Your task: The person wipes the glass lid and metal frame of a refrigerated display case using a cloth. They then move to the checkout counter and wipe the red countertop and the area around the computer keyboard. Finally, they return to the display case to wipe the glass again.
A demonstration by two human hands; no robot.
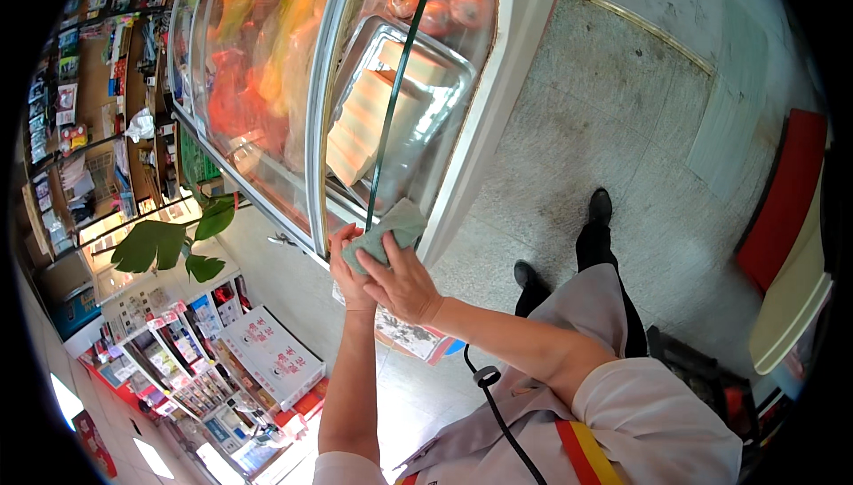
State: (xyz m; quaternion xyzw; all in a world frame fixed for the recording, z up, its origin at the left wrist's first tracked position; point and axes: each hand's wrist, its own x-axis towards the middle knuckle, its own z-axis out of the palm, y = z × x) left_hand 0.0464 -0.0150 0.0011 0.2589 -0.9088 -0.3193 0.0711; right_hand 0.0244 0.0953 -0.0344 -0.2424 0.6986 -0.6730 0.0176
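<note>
A folded grey-green cloth (404,222) is bunched at the near corner of a glass-fronted display case (318,112), where the dark edge of a glass pane (391,110) ends. My right hand (402,282) is closed on the cloth, fingers bent over its near side. Beside it on the left, my left hand (352,274) grips the cloth's other side, its fingers curled up by the corner and partly hidden. Just beyond the cloth, inside the case, a metal tray (442,121) holds pale blocks (366,125) that look like tofu.
Round red fruits or vegetables (404,1) and orange and yellow bagged goods (258,67) fill the case farther off. A leafy plant (160,245) stands left. A white box (272,356) tops a goods shelf at lower left. A red and cream object (786,218) stands right.
</note>
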